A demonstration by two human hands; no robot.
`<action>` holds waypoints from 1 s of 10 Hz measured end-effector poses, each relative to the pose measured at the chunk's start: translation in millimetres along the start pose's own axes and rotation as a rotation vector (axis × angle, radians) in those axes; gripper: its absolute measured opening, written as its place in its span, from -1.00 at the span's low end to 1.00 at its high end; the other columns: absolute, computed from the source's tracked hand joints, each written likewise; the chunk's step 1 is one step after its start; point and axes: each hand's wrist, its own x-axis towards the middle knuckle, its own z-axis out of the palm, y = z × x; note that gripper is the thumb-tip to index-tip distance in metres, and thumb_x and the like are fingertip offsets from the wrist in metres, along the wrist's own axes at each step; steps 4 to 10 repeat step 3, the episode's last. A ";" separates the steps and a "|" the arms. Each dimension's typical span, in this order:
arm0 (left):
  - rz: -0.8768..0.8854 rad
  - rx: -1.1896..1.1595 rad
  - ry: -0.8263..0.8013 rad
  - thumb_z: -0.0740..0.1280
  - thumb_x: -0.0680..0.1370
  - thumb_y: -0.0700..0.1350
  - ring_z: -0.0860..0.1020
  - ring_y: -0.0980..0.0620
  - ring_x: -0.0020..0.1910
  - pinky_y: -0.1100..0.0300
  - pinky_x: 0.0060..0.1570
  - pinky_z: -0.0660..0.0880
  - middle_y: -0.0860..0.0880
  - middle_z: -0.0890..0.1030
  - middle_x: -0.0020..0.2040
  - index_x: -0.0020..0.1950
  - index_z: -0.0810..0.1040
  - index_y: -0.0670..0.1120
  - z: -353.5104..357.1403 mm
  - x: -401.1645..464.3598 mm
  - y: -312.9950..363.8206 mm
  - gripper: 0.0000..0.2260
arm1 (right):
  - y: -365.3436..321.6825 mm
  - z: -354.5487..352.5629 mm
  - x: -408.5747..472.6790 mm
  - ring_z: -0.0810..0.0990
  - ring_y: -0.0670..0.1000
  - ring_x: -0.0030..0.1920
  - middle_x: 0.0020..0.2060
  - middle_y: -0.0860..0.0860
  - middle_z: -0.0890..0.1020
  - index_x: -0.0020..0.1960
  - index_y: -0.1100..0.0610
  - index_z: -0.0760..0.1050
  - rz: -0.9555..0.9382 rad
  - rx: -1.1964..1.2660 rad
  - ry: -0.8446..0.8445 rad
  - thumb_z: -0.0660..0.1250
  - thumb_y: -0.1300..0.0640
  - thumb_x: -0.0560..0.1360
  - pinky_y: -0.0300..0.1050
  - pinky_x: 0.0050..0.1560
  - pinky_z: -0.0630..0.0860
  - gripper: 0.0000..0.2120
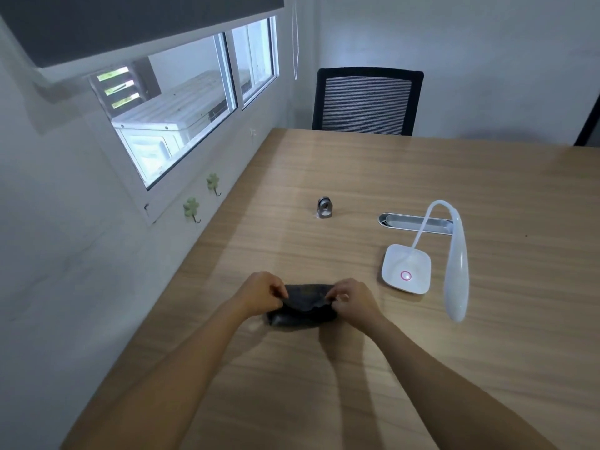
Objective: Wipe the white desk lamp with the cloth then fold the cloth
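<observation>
A dark grey cloth lies bunched on the wooden table, held between both hands. My left hand pinches its left edge and my right hand pinches its right edge, lifting the upper layer slightly. The white desk lamp stands to the right of the cloth, with a square base, a pink ring button and a bent neck whose long head droops toward the table's near side. Neither hand touches the lamp.
A small metal clamp-like fitting stands mid-table. A silver cable slot is set into the tabletop behind the lamp. A black mesh chair sits at the far edge. The wall and window run along the left.
</observation>
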 end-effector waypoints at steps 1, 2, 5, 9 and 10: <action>-0.015 0.121 -0.177 0.38 0.38 -0.27 0.59 0.10 -0.09 0.30 -0.06 0.52 -0.03 0.68 -0.02 -0.01 0.70 -0.10 9.4 -6.2 -2.4 -0.77 | 9.9 13.3 -11.0 0.57 0.14 0.13 0.08 0.10 0.65 -0.09 0.05 0.69 -0.029 -0.154 -0.020 0.17 0.13 0.23 -0.05 0.13 0.53 -0.62; 0.053 0.236 -0.119 0.33 0.41 -0.18 0.61 -0.01 0.00 0.14 0.01 0.58 -0.05 0.67 -0.01 -0.01 0.68 -0.10 8.0 -4.7 13.8 -0.79 | 23.2 22.5 -20.7 0.53 0.20 0.19 0.17 0.12 0.60 0.05 0.06 0.63 -0.077 -0.199 0.072 0.12 0.12 0.30 -0.02 0.22 0.48 -0.57; 0.136 0.295 0.045 0.25 0.48 -0.08 0.49 -0.06 0.13 0.07 0.07 0.50 -0.08 0.57 0.09 0.15 0.58 -0.10 14.8 1.3 35.6 -0.71 | 43.0 22.3 -36.9 0.45 0.23 0.31 0.31 0.15 0.51 0.23 0.08 0.50 -0.030 -0.271 0.249 0.20 0.06 0.47 0.07 0.31 0.40 -0.65; 0.136 0.295 0.045 0.25 0.48 -0.08 0.49 -0.06 0.13 0.07 0.07 0.50 -0.08 0.57 0.09 0.15 0.58 -0.10 14.8 1.3 35.6 -0.71 | 43.0 22.3 -36.9 0.45 0.23 0.31 0.31 0.15 0.51 0.23 0.08 0.50 -0.030 -0.271 0.249 0.20 0.06 0.47 0.07 0.31 0.40 -0.65; 0.136 0.295 0.045 0.25 0.48 -0.08 0.49 -0.06 0.13 0.07 0.07 0.50 -0.08 0.57 0.09 0.15 0.58 -0.10 14.8 1.3 35.6 -0.71 | 43.0 22.3 -36.9 0.45 0.23 0.31 0.31 0.15 0.51 0.23 0.08 0.50 -0.030 -0.271 0.249 0.20 0.06 0.47 0.07 0.31 0.40 -0.65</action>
